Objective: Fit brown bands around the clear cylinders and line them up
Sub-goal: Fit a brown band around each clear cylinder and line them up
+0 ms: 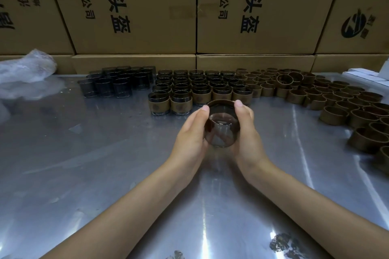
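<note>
Both hands hold one clear cylinder [221, 132] above the middle of the metal table [105, 164]. A brown band [221, 103] sits around its far end. My left hand [192, 132] grips the cylinder's left side and my right hand [246, 130] grips its right side, thumbs on the band's rim. Behind them, several banded cylinders [197, 88] stand lined up in rows. A cluster of bare clear cylinders [113, 83] stands at the back left. Loose brown bands [336, 99] lie spread over the right side.
Large cardboard boxes [134, 10] with printed characters form a wall along the table's back edge. A crumpled clear plastic bag [27, 71] lies at the far left. White boxes [366, 75] sit at the far right.
</note>
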`<action>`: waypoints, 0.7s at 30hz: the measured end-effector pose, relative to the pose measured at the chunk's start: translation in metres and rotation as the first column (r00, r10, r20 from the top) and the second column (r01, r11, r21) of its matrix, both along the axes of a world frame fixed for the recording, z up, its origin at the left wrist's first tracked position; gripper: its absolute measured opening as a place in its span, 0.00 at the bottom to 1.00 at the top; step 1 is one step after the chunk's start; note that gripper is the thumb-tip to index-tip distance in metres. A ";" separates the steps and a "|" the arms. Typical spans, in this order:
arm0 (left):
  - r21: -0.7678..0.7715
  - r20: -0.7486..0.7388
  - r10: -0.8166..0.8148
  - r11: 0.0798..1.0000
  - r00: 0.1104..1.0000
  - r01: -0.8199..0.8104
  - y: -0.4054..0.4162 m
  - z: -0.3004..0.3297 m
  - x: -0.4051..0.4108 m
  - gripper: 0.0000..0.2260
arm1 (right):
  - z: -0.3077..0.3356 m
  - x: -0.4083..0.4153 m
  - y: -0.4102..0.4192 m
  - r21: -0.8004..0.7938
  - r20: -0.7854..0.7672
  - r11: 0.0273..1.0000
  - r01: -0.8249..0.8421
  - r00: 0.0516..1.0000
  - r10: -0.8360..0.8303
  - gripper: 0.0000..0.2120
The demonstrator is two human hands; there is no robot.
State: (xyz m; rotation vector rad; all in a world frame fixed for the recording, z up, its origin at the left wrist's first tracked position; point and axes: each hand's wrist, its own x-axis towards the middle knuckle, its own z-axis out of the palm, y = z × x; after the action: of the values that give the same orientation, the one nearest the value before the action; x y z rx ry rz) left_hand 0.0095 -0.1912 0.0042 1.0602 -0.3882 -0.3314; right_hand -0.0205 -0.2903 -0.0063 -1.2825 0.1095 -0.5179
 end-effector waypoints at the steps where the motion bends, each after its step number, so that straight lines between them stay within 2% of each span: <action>1: -0.008 -0.004 0.006 1.000 1.000 -0.006 0.001 0.002 0.002 0.12 | 0.000 0.001 -0.001 0.036 0.010 0.998 -0.051 0.999 0.051 0.24; 4: 0.005 0.000 0.024 1.000 1.000 -0.024 0.006 0.005 0.006 0.11 | 0.003 0.003 -0.008 0.061 -0.029 0.962 -0.266 0.963 0.268 0.30; 6: 0.050 0.011 0.037 0.998 0.999 -0.037 0.009 0.004 0.010 0.13 | 0.006 0.001 -0.016 0.038 -0.183 0.921 -0.388 0.903 0.388 0.32; 9: 0.097 0.005 0.039 0.994 0.999 -0.040 0.014 0.002 0.018 0.17 | 0.010 -0.001 -0.025 0.121 -0.344 0.862 -0.493 0.794 0.502 0.33; 12: 0.154 -0.032 -0.089 0.984 0.996 0.093 0.023 0.004 0.026 0.22 | 0.013 -0.004 -0.034 0.228 -0.264 0.837 -0.497 0.796 0.544 0.27; 15: 0.307 -0.158 -0.256 0.905 0.954 0.294 0.030 0.004 0.029 0.32 | 0.013 -0.005 -0.040 0.311 -0.145 0.820 -0.480 0.829 0.540 0.21; 18: 0.356 -0.203 -0.309 0.861 0.929 0.364 0.034 0.000 0.032 0.35 | 0.013 -0.006 -0.044 0.292 -0.117 0.791 -0.538 0.800 0.588 0.18; 21: 0.290 -0.175 -0.340 0.879 0.924 0.378 0.036 -0.002 0.033 0.38 | 0.012 -0.008 -0.047 0.226 -0.109 0.754 -0.617 0.753 0.649 0.23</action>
State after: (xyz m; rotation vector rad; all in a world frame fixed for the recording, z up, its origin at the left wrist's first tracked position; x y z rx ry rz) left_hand 0.0423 -0.1547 0.0023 1.2777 -0.4340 -0.8106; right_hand -0.0283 -0.3370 0.0061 -1.1013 -0.1325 0.2033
